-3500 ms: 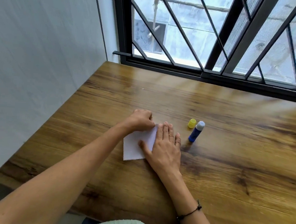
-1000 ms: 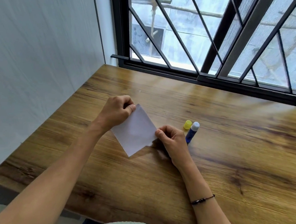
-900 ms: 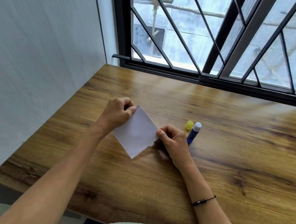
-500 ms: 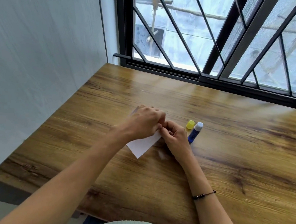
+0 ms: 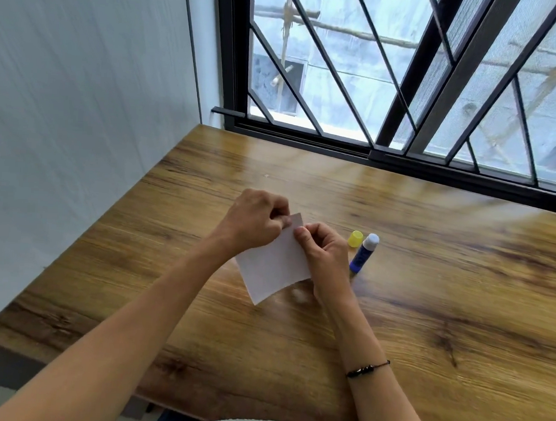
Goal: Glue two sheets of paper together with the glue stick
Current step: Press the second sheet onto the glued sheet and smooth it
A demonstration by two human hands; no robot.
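Holding the white paper (image 5: 275,264) off the wooden table (image 5: 427,300), both hands work its far corner. Nearest the viewer, the paper's lower corner hangs free just above the table. At the far corner, the left hand (image 5: 253,222) pinches the paper between thumb and curled fingers, and the right hand (image 5: 324,249), fingers curled, pinches the same corner from the other side. Whether one sheet or two bonded sheets are held cannot be told. Judgement: this looks like a bond check; pull the corner lightly, keeping edges aligned. Right of the paper stands the uncapped glue stick (image 5: 363,253); its yellow cap (image 5: 355,239) sits just beyond, touching or nearly so.
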